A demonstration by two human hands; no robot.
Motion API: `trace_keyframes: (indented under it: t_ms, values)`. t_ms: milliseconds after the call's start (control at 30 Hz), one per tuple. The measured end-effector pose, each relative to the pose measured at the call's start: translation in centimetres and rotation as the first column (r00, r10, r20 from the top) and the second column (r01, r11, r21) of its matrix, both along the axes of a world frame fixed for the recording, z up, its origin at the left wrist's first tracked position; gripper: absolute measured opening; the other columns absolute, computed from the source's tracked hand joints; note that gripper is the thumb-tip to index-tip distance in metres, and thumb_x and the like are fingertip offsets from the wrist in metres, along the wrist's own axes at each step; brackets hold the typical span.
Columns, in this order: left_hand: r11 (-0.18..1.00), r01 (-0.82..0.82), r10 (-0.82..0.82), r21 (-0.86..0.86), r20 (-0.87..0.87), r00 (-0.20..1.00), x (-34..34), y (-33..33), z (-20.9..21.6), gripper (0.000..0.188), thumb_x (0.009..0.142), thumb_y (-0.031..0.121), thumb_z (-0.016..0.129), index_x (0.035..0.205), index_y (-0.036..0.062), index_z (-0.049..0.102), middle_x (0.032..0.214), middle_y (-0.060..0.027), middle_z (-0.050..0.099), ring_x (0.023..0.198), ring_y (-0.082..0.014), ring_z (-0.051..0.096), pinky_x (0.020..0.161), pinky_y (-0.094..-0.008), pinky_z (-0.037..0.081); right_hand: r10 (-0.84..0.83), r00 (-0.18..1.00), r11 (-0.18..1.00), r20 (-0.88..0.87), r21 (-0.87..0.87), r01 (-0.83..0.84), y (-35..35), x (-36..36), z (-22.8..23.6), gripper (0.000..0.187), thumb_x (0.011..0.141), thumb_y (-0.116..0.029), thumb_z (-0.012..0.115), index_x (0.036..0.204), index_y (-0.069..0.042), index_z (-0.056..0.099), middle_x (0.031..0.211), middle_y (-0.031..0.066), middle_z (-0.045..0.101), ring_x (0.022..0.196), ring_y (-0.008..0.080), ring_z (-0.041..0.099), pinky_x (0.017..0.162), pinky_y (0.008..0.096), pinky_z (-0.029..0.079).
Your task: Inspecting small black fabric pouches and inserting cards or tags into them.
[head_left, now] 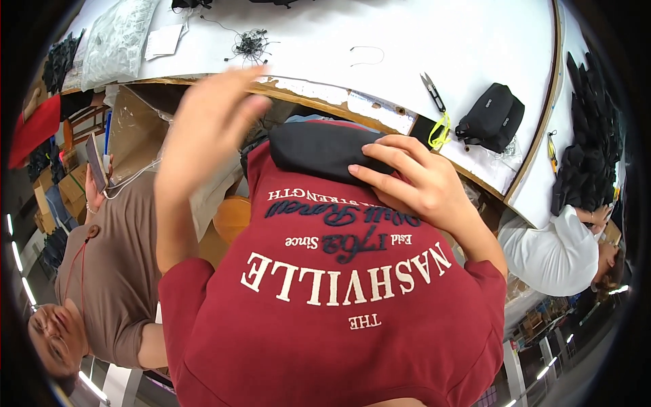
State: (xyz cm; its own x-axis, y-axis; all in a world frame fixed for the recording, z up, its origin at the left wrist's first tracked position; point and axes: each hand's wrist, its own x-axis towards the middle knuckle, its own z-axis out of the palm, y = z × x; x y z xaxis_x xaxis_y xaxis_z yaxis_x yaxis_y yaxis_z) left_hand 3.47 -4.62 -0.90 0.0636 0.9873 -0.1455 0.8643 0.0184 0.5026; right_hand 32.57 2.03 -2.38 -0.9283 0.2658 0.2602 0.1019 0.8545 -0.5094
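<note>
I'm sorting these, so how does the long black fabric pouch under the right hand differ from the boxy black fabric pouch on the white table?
The long black fabric pouch has the right hand on it, before the dark red shirt; the boxy black fabric pouch rests untouched on the white table. The long one's visible side looks plain, while the boxy one shows two small pale marks. Both are black.

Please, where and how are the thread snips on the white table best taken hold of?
Probably the thread snips are best gripped by the dark handle, from the near side of the white table: the pointed tips face away, and the yellow cord lies at the handle end.
</note>
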Motion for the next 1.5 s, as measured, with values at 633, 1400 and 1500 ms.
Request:
trace_keyframes:
  t_ms: [633, 1400, 1500]
  values:
    - [0.903, -0.111, 0.102, -0.415, -0.042, 0.994, -1.3, 0.6, -4.7, 0.043, 0.089, 0.034, 0.051, 0.121, 0.0057, 0.055, 0.118, -0.0146, 0.057, 0.109, -0.0308, 0.052, 0.095, -0.0386, 0.037, -0.368, 0.919, 0.698, 0.141, -0.611, 0.374, 4.8, 0.4, -2.9, 0.025, 0.069, -0.008, 0.070, 0.094, -0.010, 0.067, 0.106, 0.0037, 0.060, 0.091, 0.0194, 0.059, 0.077, 0.0322, 0.048]
    - [0.428, -0.880, 0.849, 0.206, 0.242, 0.470, -26.6, 3.1, -22.9, 0.030, 0.075, 0.012, 0.068, 0.103, 0.0045, 0.058, 0.113, -0.0144, 0.053, 0.098, -0.0244, 0.052, 0.086, -0.0359, 0.042, -0.531, 0.716, 0.771, 0.453, -0.092, 0.630, 7.8, -7.4, -21.3, 0.008, 0.070, -0.011, 0.066, 0.074, -0.005, 0.064, 0.081, 0.0121, 0.058, 0.082, 0.0290, 0.057, 0.073, 0.0389, 0.046]
    - [0.539, -0.783, 0.838, 0.311, -0.106, 0.535, -30.4, 4.3, -24.1, 0.069, 0.065, 0.030, 0.079, 0.119, 0.0029, 0.047, 0.125, -0.0185, 0.046, 0.118, -0.0331, 0.040, 0.098, -0.0430, 0.033, -0.595, 0.658, 0.547, 0.462, -0.367, 0.752, 8.5, -6.7, -17.8, 0.012, 0.074, -0.014, 0.068, 0.076, -0.003, 0.065, 0.079, 0.0103, 0.059, 0.072, 0.0260, 0.059, 0.066, 0.0334, 0.046]
